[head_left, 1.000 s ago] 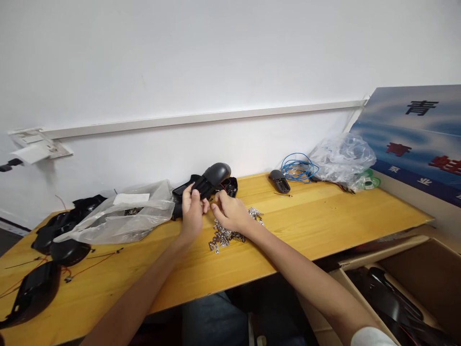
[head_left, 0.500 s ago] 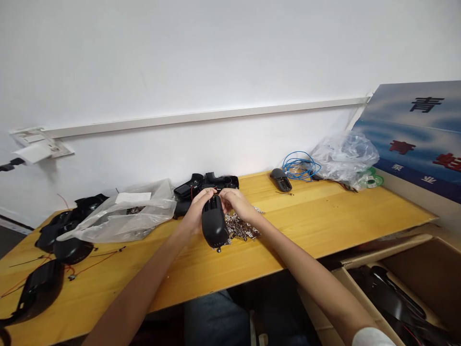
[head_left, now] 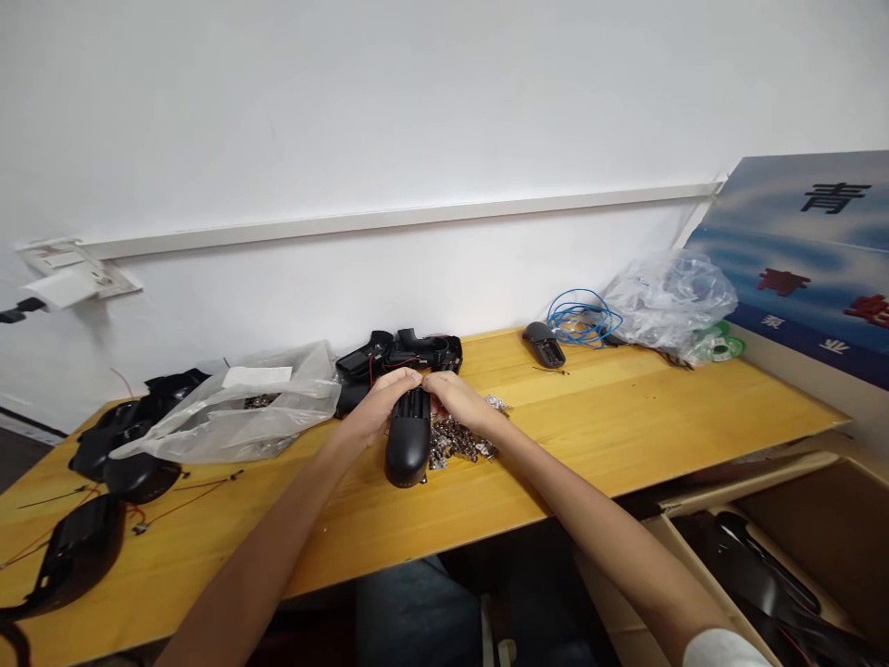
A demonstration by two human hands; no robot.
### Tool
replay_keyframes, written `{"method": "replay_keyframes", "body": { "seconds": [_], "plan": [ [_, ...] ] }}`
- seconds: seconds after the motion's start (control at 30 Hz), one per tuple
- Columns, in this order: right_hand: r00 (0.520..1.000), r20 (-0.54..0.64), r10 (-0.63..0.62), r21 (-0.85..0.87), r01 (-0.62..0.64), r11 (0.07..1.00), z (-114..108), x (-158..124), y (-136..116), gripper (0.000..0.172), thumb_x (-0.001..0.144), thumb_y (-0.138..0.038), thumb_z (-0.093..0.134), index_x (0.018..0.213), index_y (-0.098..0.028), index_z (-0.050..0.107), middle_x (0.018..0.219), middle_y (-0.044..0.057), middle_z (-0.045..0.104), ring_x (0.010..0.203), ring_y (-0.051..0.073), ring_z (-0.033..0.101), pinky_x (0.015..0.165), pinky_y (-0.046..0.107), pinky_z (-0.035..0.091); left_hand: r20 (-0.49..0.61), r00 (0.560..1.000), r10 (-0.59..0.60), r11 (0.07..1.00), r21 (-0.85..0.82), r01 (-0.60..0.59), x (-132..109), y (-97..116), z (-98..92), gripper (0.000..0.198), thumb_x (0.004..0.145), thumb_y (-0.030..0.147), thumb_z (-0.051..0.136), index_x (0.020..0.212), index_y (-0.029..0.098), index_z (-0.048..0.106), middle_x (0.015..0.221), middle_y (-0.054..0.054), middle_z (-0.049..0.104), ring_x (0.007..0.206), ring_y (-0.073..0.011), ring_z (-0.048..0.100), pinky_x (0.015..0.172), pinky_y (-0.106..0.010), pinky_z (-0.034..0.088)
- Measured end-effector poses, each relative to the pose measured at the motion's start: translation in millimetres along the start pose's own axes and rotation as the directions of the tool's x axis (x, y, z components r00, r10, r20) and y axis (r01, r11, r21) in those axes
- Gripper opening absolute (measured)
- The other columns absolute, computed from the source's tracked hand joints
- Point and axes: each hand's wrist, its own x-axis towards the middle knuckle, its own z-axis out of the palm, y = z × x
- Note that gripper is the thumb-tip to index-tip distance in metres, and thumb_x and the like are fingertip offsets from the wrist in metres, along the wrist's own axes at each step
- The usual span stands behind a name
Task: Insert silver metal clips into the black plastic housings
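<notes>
- From my remote seat I see a long pine-yellow workbench (head_left: pixel 590 408) running across the frame below a white wall, with a blue printed board (head_left: pixel 798 241) leaning at upper right.
- In the lower right corner, an open cardboard box (head_left: pixel 798 491) holds glossy black moulded parts (their exact shape is hard to make out from here).
- At the bench's left end lie black plastic shells (head_left: pixel 76 556), loose among thin red wires (head_left: pixel 187 496).
- Left of centre, a clear plastic bag (head_left: pixel 236 417) lies flat with a few metal bits (head_left: pixel 260 400) inside, perhaps kept there so they stay together.
- Right of centre, a crumpled clear bag (head_left: pixel 667 301) sits beside a coil of blue wire (head_left: pixel 582 320).
- Mid-bench, my left hand (head_left: pixel 379 408) wraps the top of a black plastic housing (head_left: pixel 408 435), fingers closed over it, while my right hand (head_left: pixel 458 403) pinches the same end.
- The housing hangs tilted toward me, probably so that both hands can reach its upper end (I cannot tell whether its lower end touches the bench).
- Just beside it sits a heap of small silver fasteners (head_left: pixel 458 443), within easy reach.
</notes>
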Motion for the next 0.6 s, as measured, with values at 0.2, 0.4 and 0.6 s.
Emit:
{"method": "replay_keyframes", "body": {
  "seconds": [0.2, 0.4, 0.6],
  "plan": [
    [1.0, -0.006, -0.003, -0.002, 0.003, 1.0, 1.0, 1.9, 6.6, 0.029, 0.089, -0.035, 0.05, 0.063, -0.022, 0.05, 0.055, -0.001, 0.053, 0.054, 0.015, 0.049, 0.051, 0.025, 0.039, 0.003, 1.0, 0.006, 0.998, 0.056, -0.006, -1.5, 0.2, -0.5, 0.039, 0.075, 0.049, 0.084, 0.085, 0.018, 0.063, 0.073, 0.0, 0.065, 0.065, -0.0158, 0.061, 0.061, -0.026, 0.045],
    [1.0, 0.01, -0.02, 0.054, 0.02, 0.998, -0.1, 3.2, 7.8, 0.037, 0.088, -0.044, 0.058, 0.06, -0.022, 0.048, 0.054, -0.002, 0.053, 0.051, 0.013, 0.048, 0.05, 0.024, 0.038, 0.042, 0.999, 0.009, 0.995, 0.103, -0.013, -0.4, 1.1, -2.4, 0.04, 0.08, 0.054, 0.081, 0.087, 0.02, 0.063, 0.07, 0.001, 0.065, 0.064, -0.017, 0.062, 0.06, -0.026, 0.044],
    [0.999, 0.001, 0.038, 0.067, -0.038, 0.997, 1.5, 3.4, 7.1, 0.038, 0.087, -0.045, 0.06, 0.059, -0.022, 0.049, 0.053, -0.002, 0.053, 0.049, 0.013, 0.048, 0.05, 0.025, 0.037, 0.062, 0.998, 0.012, 0.992, 0.123, -0.019, 0.4, 0.4, -3.2, 0.04, 0.079, 0.053, 0.083, 0.088, 0.02, 0.063, 0.071, 0.0, 0.066, 0.064, -0.0174, 0.063, 0.06, -0.026, 0.047]
  ]
}}
